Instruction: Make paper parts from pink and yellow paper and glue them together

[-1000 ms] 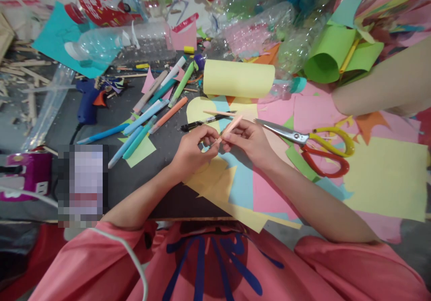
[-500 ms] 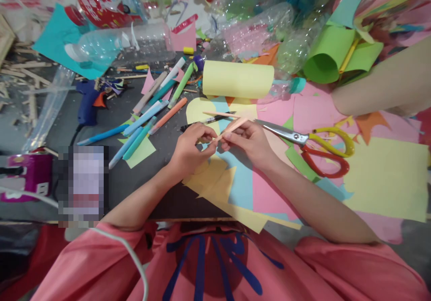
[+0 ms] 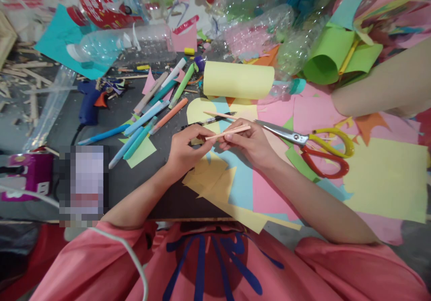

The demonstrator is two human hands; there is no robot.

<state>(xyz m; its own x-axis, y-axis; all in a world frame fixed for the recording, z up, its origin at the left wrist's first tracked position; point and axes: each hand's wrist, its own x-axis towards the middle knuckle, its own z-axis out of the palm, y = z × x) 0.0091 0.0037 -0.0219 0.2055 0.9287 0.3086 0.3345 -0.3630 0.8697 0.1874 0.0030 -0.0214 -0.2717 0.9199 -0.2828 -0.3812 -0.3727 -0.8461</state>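
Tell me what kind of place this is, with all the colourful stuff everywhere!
It looks like a place for making crafts, though I can't tell whether it's a home, school or workshop. The clues are the scissors, the markers and the glue gun.

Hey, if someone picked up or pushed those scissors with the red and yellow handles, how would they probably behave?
The scissors should feel stiff and fairly heavy for their size, given the metal blades. Their handles may swing about the pivot screw. Pushed, they could drag the pink paper beneath.
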